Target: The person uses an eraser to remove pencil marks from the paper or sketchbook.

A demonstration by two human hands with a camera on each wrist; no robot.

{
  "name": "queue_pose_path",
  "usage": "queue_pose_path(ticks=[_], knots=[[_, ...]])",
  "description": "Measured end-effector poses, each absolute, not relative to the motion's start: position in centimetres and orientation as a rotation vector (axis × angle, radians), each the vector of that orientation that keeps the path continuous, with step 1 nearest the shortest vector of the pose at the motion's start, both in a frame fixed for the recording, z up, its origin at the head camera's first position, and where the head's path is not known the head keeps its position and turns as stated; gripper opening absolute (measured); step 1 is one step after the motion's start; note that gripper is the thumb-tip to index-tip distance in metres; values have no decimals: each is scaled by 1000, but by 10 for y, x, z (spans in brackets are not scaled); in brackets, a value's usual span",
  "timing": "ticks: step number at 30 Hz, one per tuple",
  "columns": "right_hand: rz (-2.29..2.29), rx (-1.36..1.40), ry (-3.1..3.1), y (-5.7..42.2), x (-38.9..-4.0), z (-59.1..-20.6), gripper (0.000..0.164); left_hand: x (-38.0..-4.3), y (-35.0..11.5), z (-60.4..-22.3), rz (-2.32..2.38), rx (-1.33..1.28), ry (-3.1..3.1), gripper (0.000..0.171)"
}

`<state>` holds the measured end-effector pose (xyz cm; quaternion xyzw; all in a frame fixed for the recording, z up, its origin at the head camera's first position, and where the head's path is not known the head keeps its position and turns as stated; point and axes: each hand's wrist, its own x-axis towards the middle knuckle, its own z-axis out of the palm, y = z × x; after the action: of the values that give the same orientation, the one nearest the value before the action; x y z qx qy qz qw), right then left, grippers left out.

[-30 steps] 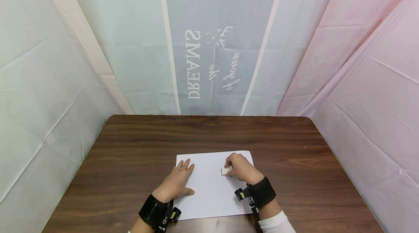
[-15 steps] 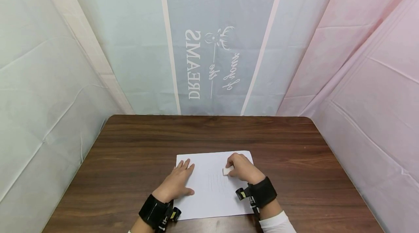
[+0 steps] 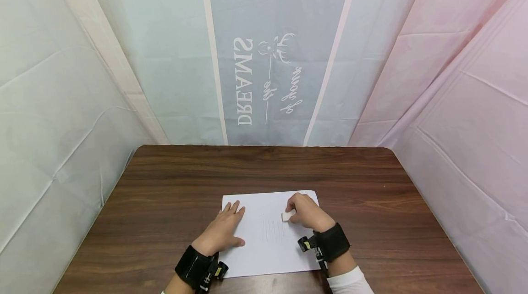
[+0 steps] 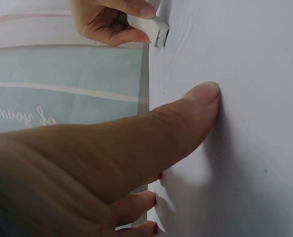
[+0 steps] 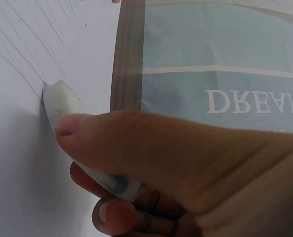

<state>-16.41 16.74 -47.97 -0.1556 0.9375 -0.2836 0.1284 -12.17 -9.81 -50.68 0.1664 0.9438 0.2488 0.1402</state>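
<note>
A white sheet of paper [image 3: 255,257] lies on the table with several thin pencil lines [image 3: 273,230] near its middle. My left hand [image 3: 220,230] rests spread on the paper's left side, thumb pointing inward. In the left wrist view its thumb [image 4: 186,116] lies across the sheet. My right hand [image 3: 306,212] pinches a white eraser [image 3: 286,216] between thumb and fingers at the upper ends of the rightmost lines. The right wrist view shows the eraser's worn tip [image 5: 60,98] down at the line ends, its rear part bluish and partly covered by the thumb.
The dark wood table [image 3: 185,170] surrounds the paper. Pale curtains [image 3: 272,55] with printed lettering hang behind the far edge and at both sides. Black wrist straps with small cameras [image 3: 307,243] sit close over the paper's lower edges.
My right hand, with the eraser in it, has shifted slightly to the right across the paper. The left hand and the sheet have stayed in place.
</note>
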Motion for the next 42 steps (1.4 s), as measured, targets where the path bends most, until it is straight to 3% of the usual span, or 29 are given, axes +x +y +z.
queue_pose_path(ticks=[42], knots=[[-832,-392,2718,172,-162,-475,20,-122,-98,-502,694,474,2723,90]])
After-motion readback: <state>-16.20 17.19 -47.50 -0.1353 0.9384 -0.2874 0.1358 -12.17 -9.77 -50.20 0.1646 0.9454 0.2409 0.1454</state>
